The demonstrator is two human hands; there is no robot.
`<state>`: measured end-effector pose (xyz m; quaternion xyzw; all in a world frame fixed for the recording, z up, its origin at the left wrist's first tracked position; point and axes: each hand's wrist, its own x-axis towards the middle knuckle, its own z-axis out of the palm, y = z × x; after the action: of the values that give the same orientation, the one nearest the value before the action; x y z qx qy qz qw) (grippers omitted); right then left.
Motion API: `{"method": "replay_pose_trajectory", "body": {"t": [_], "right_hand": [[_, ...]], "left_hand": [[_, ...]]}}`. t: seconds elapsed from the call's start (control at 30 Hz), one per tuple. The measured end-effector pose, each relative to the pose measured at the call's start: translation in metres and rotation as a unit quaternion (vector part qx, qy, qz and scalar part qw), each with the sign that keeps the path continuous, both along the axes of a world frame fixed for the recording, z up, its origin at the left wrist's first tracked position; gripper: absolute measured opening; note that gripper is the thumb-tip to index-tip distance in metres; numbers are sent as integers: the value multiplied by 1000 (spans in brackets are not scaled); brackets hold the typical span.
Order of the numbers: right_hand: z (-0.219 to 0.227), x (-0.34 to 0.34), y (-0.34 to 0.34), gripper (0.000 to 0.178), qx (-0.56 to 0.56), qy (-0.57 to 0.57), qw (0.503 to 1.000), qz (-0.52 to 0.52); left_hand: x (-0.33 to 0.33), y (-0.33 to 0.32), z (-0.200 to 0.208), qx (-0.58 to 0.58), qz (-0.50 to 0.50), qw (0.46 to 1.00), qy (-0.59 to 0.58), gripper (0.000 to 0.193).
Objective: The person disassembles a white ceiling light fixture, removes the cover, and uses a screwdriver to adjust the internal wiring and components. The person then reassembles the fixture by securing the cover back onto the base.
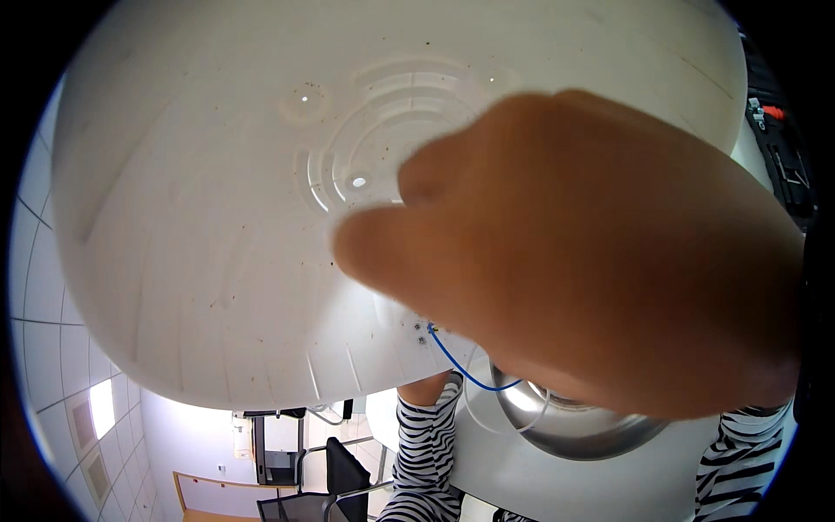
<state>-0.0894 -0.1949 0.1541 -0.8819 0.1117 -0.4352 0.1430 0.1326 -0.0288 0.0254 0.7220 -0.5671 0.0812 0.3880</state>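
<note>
A large white plastic shell (217, 261) with rounded edges, curved slots and small holes fills most of the head view, tilted up before me. My right hand (557, 252) comes in from the right, blurred and close, its thumb and fingers curled in; anything between them is hidden. My left hand (426, 389) shows only as bare skin above a striped cuff; the shell hides its fingers. A blue wire (470, 372) runs from the shell's lower part toward a round shiny metal part (600, 442), partly behind my right hand. A thin white wire (474, 409) loops beside it.
The metal part lies on a white table (487, 461). At the far right is a dark tool case (787, 165) with several tools, one with an orange-red end. Beyond the table at the lower left stand a black chair (344, 474) and a wooden-edged board or partition (209, 498).
</note>
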Motion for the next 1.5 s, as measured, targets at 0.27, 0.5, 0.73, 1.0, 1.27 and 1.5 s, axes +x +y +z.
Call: {"method": "replay_pose_trajectory", "body": {"t": [0.27,0.5,0.73,1.0,1.27,1.5], "right_hand": [[-10,11,-4,20,35,-67,997,28],[-10,14,-3,20,51,-105,992,42],[-9,19,-3,21,66,-128,988,56],[-6,20,-3,21,78,-146,984,64],[1,27,4,22,102,-212,967,98],[8,23,12,32,72,-303,942,127]], "left_hand": [[0,3,-1,-3,13,1000,10,49],[2,2,-2,-7,15,999,32,51],[-4,2,5,1,17,999,-29,49],[-3,4,9,-1,-29,992,-120,52],[9,5,9,-35,3,994,-102,53],[23,17,17,-49,35,994,-88,53]]}}
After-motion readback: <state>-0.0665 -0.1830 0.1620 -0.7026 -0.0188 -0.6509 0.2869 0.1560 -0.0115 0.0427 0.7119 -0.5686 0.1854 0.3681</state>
